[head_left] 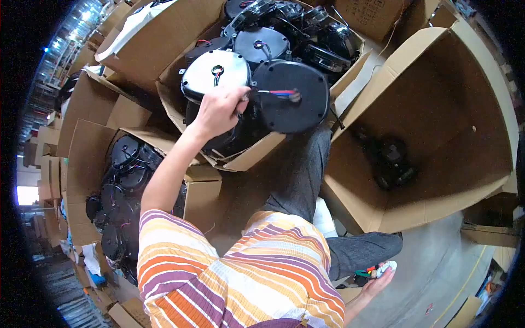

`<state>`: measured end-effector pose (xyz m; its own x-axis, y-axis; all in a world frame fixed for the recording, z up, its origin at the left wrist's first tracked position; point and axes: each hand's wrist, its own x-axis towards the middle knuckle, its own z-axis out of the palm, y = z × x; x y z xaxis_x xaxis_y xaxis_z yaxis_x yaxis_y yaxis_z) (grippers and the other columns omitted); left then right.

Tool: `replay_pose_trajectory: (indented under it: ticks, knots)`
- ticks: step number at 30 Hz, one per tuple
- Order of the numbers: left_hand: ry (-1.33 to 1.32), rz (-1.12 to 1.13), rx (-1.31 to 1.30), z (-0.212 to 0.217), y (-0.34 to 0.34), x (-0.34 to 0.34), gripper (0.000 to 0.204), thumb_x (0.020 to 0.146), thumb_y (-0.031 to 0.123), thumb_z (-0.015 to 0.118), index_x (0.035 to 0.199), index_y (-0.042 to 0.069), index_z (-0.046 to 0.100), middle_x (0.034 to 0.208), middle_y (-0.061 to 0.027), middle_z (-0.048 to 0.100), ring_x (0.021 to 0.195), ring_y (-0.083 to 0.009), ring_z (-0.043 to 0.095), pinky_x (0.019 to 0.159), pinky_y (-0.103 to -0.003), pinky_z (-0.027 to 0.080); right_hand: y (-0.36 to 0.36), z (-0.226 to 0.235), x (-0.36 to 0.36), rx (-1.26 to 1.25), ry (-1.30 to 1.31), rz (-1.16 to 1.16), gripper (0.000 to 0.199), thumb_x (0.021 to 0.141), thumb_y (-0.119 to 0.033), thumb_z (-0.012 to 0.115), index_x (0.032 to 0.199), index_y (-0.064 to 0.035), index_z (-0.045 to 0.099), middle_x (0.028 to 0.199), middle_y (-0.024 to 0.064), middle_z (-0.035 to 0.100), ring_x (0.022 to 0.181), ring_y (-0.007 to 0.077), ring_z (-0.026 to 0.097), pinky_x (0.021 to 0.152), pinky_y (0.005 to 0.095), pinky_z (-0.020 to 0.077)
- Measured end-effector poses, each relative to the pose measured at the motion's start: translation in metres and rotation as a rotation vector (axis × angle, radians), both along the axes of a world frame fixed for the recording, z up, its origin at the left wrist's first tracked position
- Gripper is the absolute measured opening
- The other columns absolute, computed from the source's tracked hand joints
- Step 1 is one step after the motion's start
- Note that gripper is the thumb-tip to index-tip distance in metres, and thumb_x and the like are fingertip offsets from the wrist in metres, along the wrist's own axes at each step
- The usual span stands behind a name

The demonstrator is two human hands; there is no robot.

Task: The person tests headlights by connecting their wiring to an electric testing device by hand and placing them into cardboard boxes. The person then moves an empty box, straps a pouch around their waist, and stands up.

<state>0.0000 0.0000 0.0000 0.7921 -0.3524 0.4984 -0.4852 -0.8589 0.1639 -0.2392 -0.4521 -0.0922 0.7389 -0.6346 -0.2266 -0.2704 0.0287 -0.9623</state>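
My left hand (220,113) is closed around the end of a cable (279,93) with red and blue wires. That cable runs to the middle of a flat, rounded black housing (305,112), which sits at the front of an open box. Just beyond my fingers lies a silver-faced round housing (206,70) with a short cable at its centre. Low on the right, my right hand (378,283) holds a small white piece (386,268) with green, red and yellow parts beside it; its exact kind is too small to make out.
A cardboard box (252,157) ahead is piled with more round housings (261,45) and clear-rimmed parts. To the left, another carton (82,180) holds several black units (128,150). On the right, a large carton (437,104) has a few dark parts (392,153) at its bottom.
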Motion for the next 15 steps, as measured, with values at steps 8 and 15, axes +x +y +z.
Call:
replay_pose_trajectory:
  ticks: [8, 15]
  knots:
    - [-0.068, 0.111, -0.015, -0.046, 0.035, -0.034, 0.021, 0.058, 0.001, 0.05, 0.078, 0.002, 0.046, 0.066, -0.0104, 0.05, 0.058, -0.0251, 0.048, 0.053, -0.031, 0.036, 0.02, 0.005, 0.01, -0.024, 0.018, 0.027, 0.026, 0.077, -0.025, 0.036, 0.091, -0.0034, 0.037, 0.071, 0.0036, 0.043, 0.057, 0.0086, 0.039, 0.044, 0.0172, 0.0311]
    - [-0.075, 0.66, -0.043, -0.057, 0.123, 0.026, 0.019, 0.074, 0.023, 0.04, 0.073, 0.005, 0.045, 0.058, -0.0172, 0.05, 0.056, -0.0309, 0.05, 0.046, -0.038, 0.038, 0.029, 0.01, 0.022, -0.061, 0.009, 0.067, 0.026, 0.076, -0.026, 0.037, 0.09, -0.0042, 0.037, 0.071, 0.0029, 0.042, 0.06, 0.008, 0.04, 0.044, 0.0162, 0.0317]
